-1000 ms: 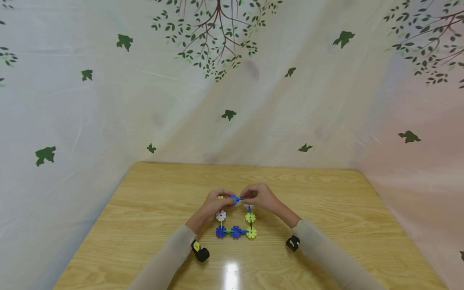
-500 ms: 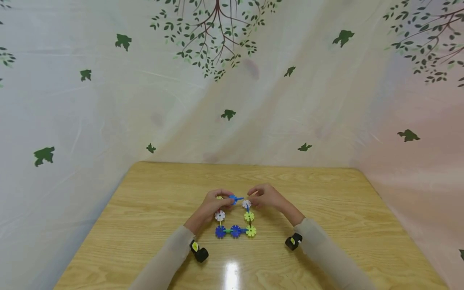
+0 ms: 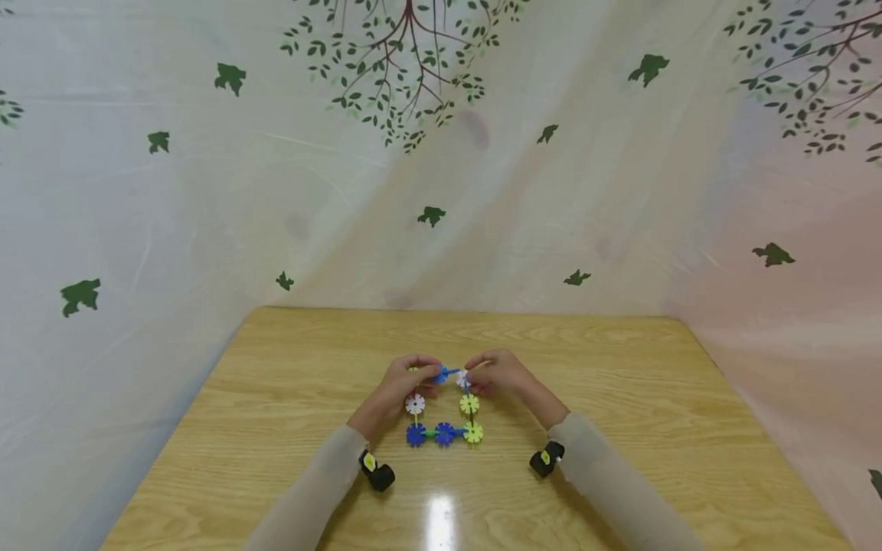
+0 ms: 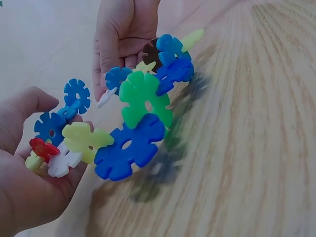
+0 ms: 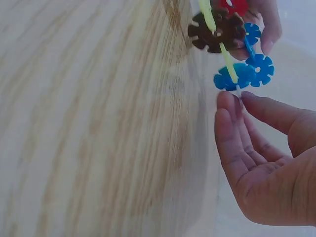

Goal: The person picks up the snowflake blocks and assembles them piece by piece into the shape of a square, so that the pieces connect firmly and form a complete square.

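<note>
Notched flower-shaped plastic discs are linked into a squarish chain in the head view. With its fingers and thumb, my left hand (image 3: 405,379) grips a blue disc (image 3: 441,374) at the far side. My right hand (image 3: 501,373) pinches a white disc (image 3: 462,378) at the far right corner, close beside a blue disc that sticks out edge-on from the first. Whether these two touch is too small to tell. A dark blue disc (image 4: 129,147) and a green disc (image 4: 146,100) hang above the tabletop in the left wrist view. A brown disc (image 5: 217,32) shows in the right wrist view.
Under the chain lies a wooden table (image 3: 310,459), its far edge against a pale cloth backdrop (image 3: 344,229) printed with leaves and birds. A black wrist camera (image 3: 377,471) is strapped to the left sleeve, another camera (image 3: 547,459) to the right.
My right hand has let go of the blue disc's edge and taken hold of the white disc, drawing it up towards the blue ones. The left hand keeps its grip, shifting slightly.
</note>
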A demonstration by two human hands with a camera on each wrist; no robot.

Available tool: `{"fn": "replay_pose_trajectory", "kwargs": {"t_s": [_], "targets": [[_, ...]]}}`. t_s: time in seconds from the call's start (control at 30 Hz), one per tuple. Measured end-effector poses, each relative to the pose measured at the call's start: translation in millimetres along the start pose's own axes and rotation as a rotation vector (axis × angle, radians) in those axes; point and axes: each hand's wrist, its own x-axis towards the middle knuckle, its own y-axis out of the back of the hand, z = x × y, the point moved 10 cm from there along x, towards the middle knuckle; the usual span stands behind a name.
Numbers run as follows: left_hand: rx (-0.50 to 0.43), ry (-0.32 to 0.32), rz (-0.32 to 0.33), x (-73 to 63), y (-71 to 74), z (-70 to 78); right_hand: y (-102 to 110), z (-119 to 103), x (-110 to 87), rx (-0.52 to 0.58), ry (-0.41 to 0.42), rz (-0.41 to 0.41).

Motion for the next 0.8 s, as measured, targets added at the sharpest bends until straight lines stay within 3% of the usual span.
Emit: {"fn": "replay_pose_trajectory", "kwargs": {"t_s": [0.27, 0.47, 0.8], "targets": [[-0.024, 0.024, 0.038, 2.0, 3.9, 3.8, 9, -4, 1.6, 0.080, 0.044, 0.104], [-0.014, 0.016, 0.059, 2.2, 6.5, 6.2, 9, -9, 0.4, 0.128, 0.096, 0.105], [0.006, 0.024, 0.078, 3.0, 8.2, 9.0, 6, -13, -0.6, 0.157, 0.114, 0.095]]}}
